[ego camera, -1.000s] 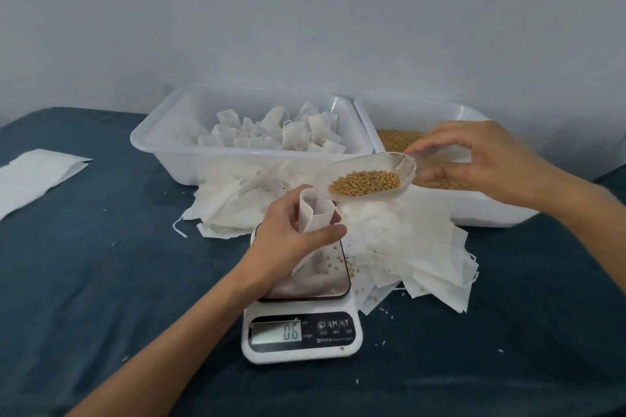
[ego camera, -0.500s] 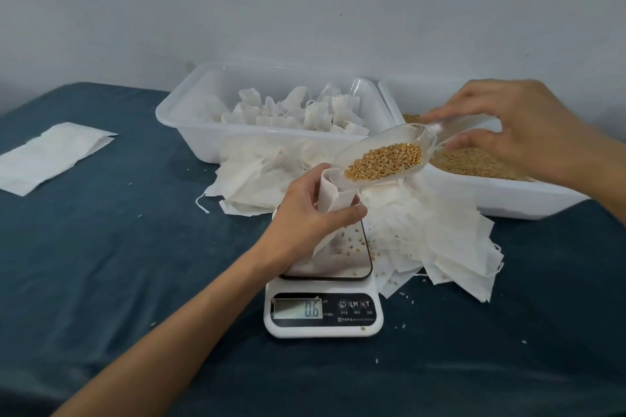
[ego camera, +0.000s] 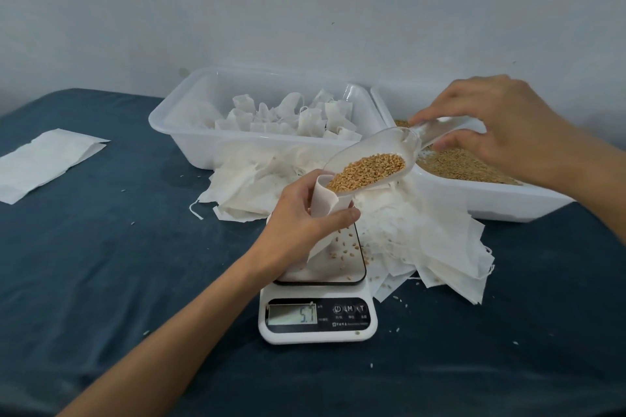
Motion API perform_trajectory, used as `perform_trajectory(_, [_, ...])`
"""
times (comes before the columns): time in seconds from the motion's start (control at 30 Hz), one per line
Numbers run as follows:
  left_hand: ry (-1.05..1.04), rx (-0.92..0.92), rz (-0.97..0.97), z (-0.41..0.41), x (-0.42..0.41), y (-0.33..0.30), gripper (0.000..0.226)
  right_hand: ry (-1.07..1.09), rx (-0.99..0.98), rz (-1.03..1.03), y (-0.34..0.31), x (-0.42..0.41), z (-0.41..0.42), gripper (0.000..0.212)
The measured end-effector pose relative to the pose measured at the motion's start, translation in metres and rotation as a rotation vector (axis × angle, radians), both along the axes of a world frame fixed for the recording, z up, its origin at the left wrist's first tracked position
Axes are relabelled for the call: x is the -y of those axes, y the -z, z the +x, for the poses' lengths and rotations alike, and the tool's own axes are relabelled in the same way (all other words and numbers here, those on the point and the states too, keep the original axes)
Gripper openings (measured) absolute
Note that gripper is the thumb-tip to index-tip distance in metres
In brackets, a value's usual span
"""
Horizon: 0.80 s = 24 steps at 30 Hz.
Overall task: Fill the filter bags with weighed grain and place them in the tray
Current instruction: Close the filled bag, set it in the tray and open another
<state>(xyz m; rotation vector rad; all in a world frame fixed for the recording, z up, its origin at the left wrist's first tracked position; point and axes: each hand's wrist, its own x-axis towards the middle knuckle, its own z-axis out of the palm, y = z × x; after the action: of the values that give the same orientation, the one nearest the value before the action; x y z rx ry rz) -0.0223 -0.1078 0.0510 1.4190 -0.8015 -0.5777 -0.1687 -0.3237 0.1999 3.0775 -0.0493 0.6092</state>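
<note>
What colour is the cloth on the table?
Dark blue cloth, seen in the head view.

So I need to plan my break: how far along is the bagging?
Done: a batch of filled bags sits in the tray. In hand: left hand holds a bag open on the scale while right hand tips the scoop. Left: a heap of empty bags.

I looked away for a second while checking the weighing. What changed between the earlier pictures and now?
The right hand brought the clear scoop of grain down and left until its lip reached the mouth of the filter bag. The scale display went from 0.6 to about 5.7. The left hand still holds the bag over the scale; both trays and the loose bags stayed put.
</note>
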Motion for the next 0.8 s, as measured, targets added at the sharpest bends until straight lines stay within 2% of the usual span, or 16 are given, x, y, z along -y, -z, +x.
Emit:
perform_trajectory(0.33, [0.005,-0.025,0.0,0.0006,0.0014,0.0024,0.074,0.007,0.016,-0.087,-0.0023,-0.0068,0.0005,0.04])
perform_trajectory(0.5, [0.015,-0.01,0.0,0.0004,0.0007,0.0011,0.066,0.01,0.025,-0.107,-0.0028,-0.0087,-0.0001,0.04])
perform_trajectory(0.67, [0.011,-0.024,-0.006,0.0001,0.0,0.0,0.072,0.012,0.02,-0.113,-0.0033,-0.0097,0.0005,0.04])
perform_trajectory(0.8, [0.004,-0.02,-0.01,-0.0001,0.0003,-0.0009,0.065,0.007,0.034,-0.123,-0.0026,-0.0102,0.0004,0.039])
